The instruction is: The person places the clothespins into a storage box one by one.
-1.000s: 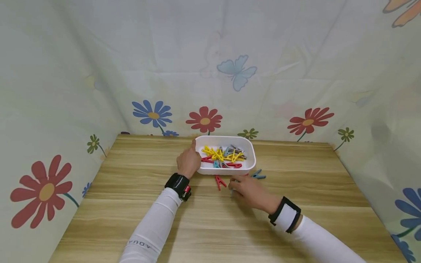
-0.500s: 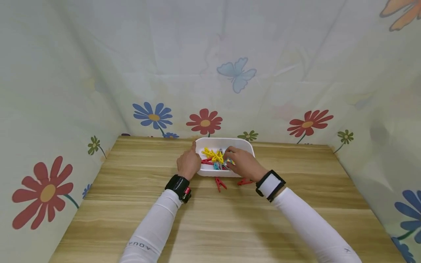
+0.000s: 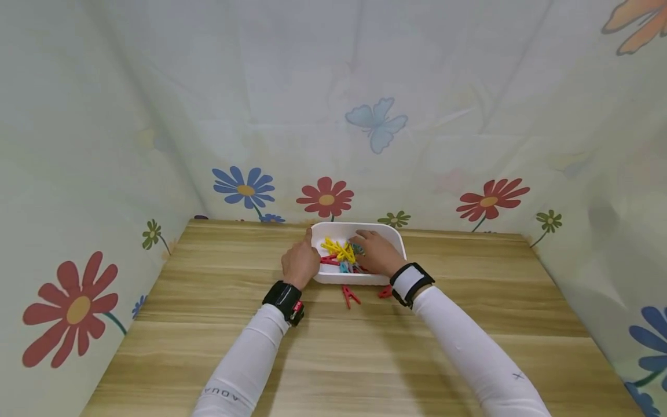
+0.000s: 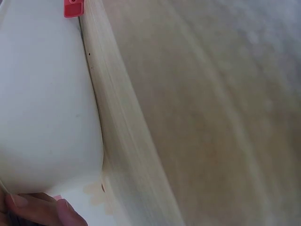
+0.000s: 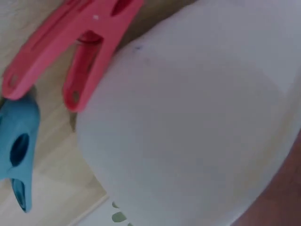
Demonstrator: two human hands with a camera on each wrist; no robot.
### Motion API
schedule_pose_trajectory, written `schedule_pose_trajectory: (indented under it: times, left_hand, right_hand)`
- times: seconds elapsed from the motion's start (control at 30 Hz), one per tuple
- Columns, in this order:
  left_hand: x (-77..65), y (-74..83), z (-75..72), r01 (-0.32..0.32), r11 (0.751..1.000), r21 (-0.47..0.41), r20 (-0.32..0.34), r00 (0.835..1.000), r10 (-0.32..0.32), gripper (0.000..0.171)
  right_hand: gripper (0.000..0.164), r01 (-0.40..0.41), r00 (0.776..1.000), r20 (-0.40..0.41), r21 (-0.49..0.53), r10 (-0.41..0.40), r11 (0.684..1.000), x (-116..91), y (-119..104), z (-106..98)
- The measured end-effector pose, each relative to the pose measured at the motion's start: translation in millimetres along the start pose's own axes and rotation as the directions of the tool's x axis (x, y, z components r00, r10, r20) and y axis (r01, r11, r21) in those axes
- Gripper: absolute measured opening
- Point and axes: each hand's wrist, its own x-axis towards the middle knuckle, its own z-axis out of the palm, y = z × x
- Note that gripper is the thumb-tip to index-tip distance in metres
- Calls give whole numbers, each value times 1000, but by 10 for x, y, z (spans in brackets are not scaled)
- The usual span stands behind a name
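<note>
A white plastic tub [image 3: 354, 279] holds yellow, red, teal and grey clothespins [image 3: 339, 250]. My left hand [image 3: 301, 262] grips the tub's left end, one finger along the rim; in the left wrist view its fingertips [image 4: 35, 209] lie against the wall. My right hand [image 3: 379, 253] reaches into the tub's right half, fingers spread and bent downward over the clothespins, a teal one [image 3: 358, 248] between them. A red clothespin [image 3: 350, 296] lies in front of the tub. Another red clothespin [image 5: 89, 42] and a blue clothespin [image 5: 18, 150] lie outside it, below my right wrist.
The wooden table [image 3: 333, 359] stretches toward me and to both sides. A flower-printed cloth [image 3: 260, 116] rises behind the tub and along both sides, close to the table's back edge.
My right hand has moved from a clothespin on the table up into the tub, then slightly left inside it. My left hand has stayed at the tub's left end.
</note>
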Motion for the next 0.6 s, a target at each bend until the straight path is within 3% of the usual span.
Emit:
schedule_pose_trajectory:
  times: [0.27, 0.43, 0.6]
  left_hand:
    - [8, -5, 24, 5, 1000, -1, 21, 1000, -5, 60]
    - [10, -10, 26, 5, 1000, -11, 36, 999, -4, 60]
    - [12, -23, 29, -3, 1000, -2, 10, 1000, 3, 60]
  right_hand:
    - [66, -13, 1000, -22, -40, 12, 999, -138, 8, -88]
    - [71, 38, 996, -82, -7, -39, 999, -355, 12, -225]
    - [82, 44, 996, -78, 10, -43, 999, -603, 94, -340]
